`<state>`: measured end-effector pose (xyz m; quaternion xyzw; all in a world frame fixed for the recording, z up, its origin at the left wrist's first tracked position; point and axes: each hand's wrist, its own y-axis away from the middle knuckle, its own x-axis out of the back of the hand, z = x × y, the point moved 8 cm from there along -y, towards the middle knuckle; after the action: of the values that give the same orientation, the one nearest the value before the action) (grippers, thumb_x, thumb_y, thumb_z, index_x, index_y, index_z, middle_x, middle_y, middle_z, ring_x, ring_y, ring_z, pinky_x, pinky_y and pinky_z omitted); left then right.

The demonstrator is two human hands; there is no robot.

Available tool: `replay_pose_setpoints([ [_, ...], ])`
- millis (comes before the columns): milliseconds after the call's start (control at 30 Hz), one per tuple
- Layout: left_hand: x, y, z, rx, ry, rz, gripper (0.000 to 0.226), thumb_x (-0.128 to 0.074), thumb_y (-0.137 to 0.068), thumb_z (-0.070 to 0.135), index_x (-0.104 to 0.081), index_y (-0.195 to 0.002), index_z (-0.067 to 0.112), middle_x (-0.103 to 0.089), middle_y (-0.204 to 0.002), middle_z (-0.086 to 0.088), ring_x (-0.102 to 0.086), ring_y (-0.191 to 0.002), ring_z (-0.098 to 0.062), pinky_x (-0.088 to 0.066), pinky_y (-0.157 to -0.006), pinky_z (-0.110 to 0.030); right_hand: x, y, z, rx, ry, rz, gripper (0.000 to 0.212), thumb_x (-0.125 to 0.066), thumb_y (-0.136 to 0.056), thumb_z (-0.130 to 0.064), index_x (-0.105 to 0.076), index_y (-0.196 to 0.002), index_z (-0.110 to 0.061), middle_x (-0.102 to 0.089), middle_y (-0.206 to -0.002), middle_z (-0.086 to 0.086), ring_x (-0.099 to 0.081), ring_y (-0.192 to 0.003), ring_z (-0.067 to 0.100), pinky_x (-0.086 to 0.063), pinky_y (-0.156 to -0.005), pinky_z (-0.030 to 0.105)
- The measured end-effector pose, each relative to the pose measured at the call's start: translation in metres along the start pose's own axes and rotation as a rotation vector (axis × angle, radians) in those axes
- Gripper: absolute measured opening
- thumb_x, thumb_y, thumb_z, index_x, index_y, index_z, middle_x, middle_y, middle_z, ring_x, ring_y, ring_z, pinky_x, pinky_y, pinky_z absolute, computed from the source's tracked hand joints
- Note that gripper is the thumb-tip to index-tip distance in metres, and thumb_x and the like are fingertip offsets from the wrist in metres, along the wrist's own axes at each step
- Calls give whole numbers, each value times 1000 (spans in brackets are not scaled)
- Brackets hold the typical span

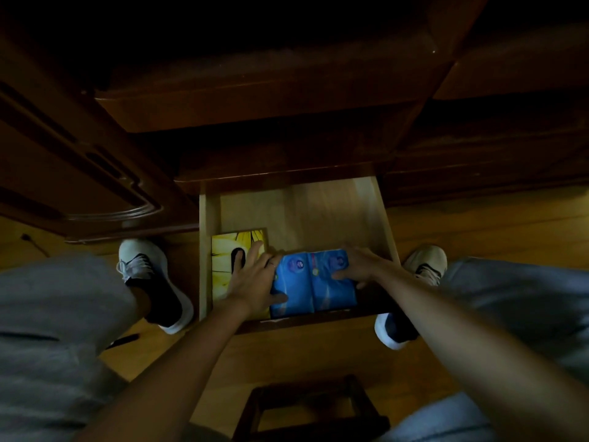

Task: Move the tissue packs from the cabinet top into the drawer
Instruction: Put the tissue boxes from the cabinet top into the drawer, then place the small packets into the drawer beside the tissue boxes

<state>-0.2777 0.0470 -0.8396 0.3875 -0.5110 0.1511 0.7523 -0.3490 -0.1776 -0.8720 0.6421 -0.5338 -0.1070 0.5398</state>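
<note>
A blue tissue pack [314, 283] lies in the front part of the open light-wood drawer [379, 212]. My left hand [255, 277] grips its left edge and my right hand [361, 266] grips its right edge, thumbs on top. A yellow tissue box [229, 250] with a dark oval slot lies in the drawer's front left corner, partly under my left hand and touching the blue pack. The cabinet top is dark and no packs show on it.
The dark wooden cabinet [271, 106] rises above the drawer, with a carved door [79, 173] at the left. My feet in pale shoes [149, 275] stand either side of the drawer. A dark wooden stool [312, 406] is below me on the wood floor.
</note>
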Motion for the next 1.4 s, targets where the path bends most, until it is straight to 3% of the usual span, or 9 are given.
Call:
replay_pose_setpoints([
  [100, -1, 3, -1, 10, 73, -15, 99, -66, -83, 59, -17, -160, 22, -27, -160, 1, 9, -154, -27, -21, -119, -60, 1, -1, 3, -10, -2, -1, 93, -84, -83, -33, -28, -158, -23, -46, -151, 9, -53, -131, 34, -59, -70, 40],
  [233, 10, 4, -2, -13, 55, 80, 88, -62, -90, 55, -17, -160, 28, -12, -167, -1, 2, -155, -27, -17, -120, -58, 18, 1, -19, 44, 450, 179, 110, -82, -77, -55, -18, -161, -27, -24, -165, 13, -32, -147, 38, -39, -111, 55],
  [533, -3, 3, -2, 22, -6, -55, 89, -61, -91, 56, -14, -161, 26, -25, -163, 3, 12, -154, -30, -24, -118, -59, -28, 18, -38, 55, 371, 120, 111, -85, -82, -31, -11, -163, -18, -16, -166, 18, -39, -143, 42, -44, -110, 51],
  [700, -1, -2, 2, 13, -131, -109, 92, -56, -91, 60, -10, -161, 22, -24, -162, 2, 9, -154, -33, -23, -115, -60, -31, 26, -41, 18, 652, 159, 108, -70, -92, -50, 4, -163, -16, 1, -169, 21, -40, -142, 42, -47, -102, 46],
  [867, 30, 3, 3, -24, -102, -109, 86, -59, -92, 50, -13, -160, 27, -13, -167, -1, -15, -151, -30, -26, -116, -55, -2, 51, -56, 87, 705, 149, 96, -55, -94, -67, -12, -164, -18, -20, -168, 15, -33, -147, 38, -39, -110, 48],
  [967, 89, 10, 4, 4, 24, 31, 74, -62, -93, 45, -26, -156, 32, -25, -163, 0, -44, -137, -27, -42, -110, -50, 67, 94, -81, 243, 493, 391, 56, -53, -103, -49, -42, -152, -25, -59, -139, 5, -61, -120, 24, -49, -91, 37],
  [1100, 222, 43, 30, -90, 28, 502, 40, -56, -98, 33, -54, -137, 27, -52, -138, 0, -63, -107, -19, -56, -83, -39, 168, 188, -118, 445, 351, 880, 31, -55, -103, -30, -62, -133, -29, -71, -121, -10, -69, -97, 8, -55, -76, 29],
  [1267, 377, 114, 72, -293, -158, 1100, 28, -57, -93, 17, -67, -119, 13, -63, -116, -6, -58, -111, -27, -52, -83, -41, 238, 315, -187, 842, 403, 1421, 26, -57, -96, -19, -67, -119, -25, -68, -114, -9, -58, -110, 11, -51, -70, 23],
  [1400, 470, 124, 69, -175, -170, 1190, 35, -59, -92, 22, -62, -126, 14, -58, -126, -7, -50, -121, -30, -44, -95, -44, 294, 363, -238, 816, 460, 1562, 35, -57, -96, -28, -59, -131, -21, -59, -133, 2, -51, -124, 24, -48, -96, 36],
])
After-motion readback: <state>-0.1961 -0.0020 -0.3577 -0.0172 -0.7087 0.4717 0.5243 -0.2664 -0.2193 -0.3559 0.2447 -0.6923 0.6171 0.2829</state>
